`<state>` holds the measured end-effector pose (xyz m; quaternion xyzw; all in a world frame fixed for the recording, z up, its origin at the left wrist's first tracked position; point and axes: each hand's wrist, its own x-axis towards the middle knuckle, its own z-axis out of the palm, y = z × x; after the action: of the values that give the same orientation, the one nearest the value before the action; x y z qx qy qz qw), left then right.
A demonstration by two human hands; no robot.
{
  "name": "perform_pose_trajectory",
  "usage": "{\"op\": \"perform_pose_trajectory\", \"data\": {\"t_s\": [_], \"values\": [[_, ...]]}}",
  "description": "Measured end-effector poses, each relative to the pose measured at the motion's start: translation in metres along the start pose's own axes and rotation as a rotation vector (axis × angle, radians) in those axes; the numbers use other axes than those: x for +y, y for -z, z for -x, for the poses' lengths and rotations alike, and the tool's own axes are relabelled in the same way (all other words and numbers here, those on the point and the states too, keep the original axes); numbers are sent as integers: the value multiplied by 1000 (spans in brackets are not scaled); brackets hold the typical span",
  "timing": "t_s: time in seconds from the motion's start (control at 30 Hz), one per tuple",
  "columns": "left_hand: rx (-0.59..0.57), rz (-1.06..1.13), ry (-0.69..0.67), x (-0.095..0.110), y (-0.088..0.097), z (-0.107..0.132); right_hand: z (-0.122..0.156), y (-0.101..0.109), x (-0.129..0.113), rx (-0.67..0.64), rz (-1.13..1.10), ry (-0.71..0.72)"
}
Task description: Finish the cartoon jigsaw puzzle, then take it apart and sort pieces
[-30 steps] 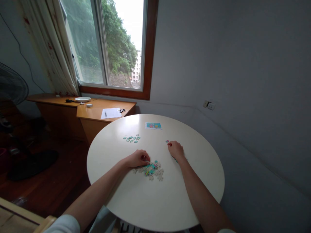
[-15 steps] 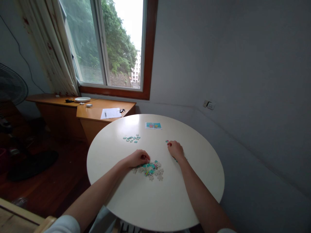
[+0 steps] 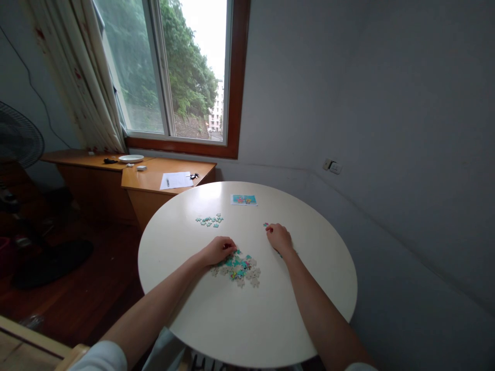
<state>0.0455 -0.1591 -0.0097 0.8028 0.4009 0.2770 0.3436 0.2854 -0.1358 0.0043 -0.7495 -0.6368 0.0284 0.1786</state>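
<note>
On the round white table [image 3: 247,319] lies a heap of loose jigsaw pieces [image 3: 242,268], teal and beige. My left hand [image 3: 217,250] rests at the heap's upper left edge with its fingers curled down onto the pieces. My right hand [image 3: 279,238] lies further right with curled fingers, its fingertips next to a small dark piece [image 3: 265,225]. A teal bit shows under its wrist. A second small group of teal pieces [image 3: 210,221] lies further back, and a printed picture card [image 3: 244,199] sits near the far edge.
A wooden desk [image 3: 154,180] under the window [image 3: 174,72] carries a sheet of paper [image 3: 177,180], a white plate [image 3: 131,158] and small items. A fan [image 3: 17,141] stands at the left. A grey wall with a socket [image 3: 334,167] runs along the right.
My left hand has slid slightly left and back off the heap, uncovering more teal pieces. My right hand has hardly moved.
</note>
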Motion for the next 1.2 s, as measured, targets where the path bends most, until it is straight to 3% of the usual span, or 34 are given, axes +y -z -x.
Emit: {"op": "perform_pose_trajectory", "data": {"t_s": [0.13,0.33,0.73,1.2], "values": [[89,48,70,-1,-1,-1,2,2,-1,-4,-1,-4],[236,38,63,-3,4,-6,4,4,-3,-9,-6,-6],[289,237,128,-6,10,-8,-1,-2,2,-20,-21,-7],[338,287,128,-7,13,-7,-1,-3,3,-20,-20,-6]]}}
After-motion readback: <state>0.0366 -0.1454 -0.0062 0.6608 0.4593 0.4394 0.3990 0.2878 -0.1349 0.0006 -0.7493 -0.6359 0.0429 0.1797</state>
